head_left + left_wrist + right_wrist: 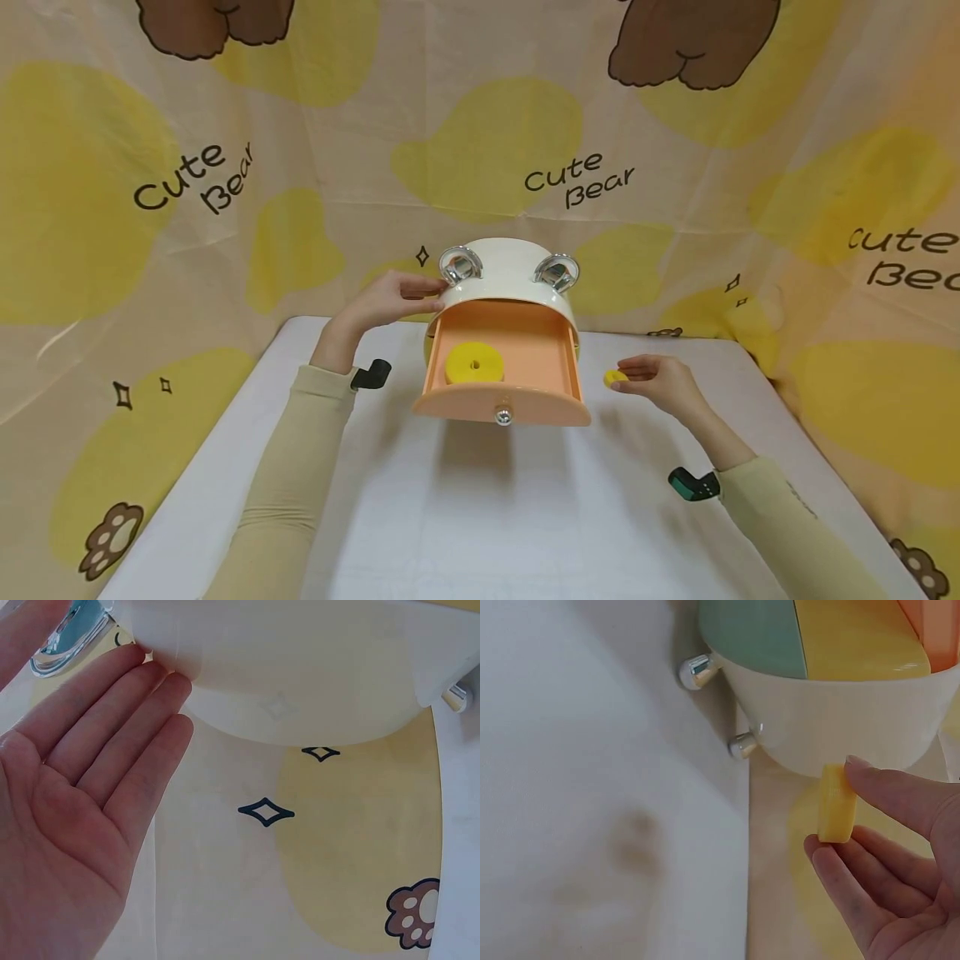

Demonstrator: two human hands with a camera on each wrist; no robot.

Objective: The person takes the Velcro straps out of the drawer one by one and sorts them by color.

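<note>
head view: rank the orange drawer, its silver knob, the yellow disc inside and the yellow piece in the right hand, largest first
1. orange drawer
2. yellow disc inside it
3. unsure: silver knob and yellow piece in the right hand look close, and the piece is partly covered

The cabinet (510, 260) stands on the table (495, 517), and the cloth (480, 133) hangs behind both. From the cabinet's front extends the drawer (536, 342); in its left front part lies a disc (487, 367). The left hand (386, 300) is at the cabinet's left side. To the right of the drawer, and apart from it, the right hand (663, 387) holds a small piece (614, 378).
</note>
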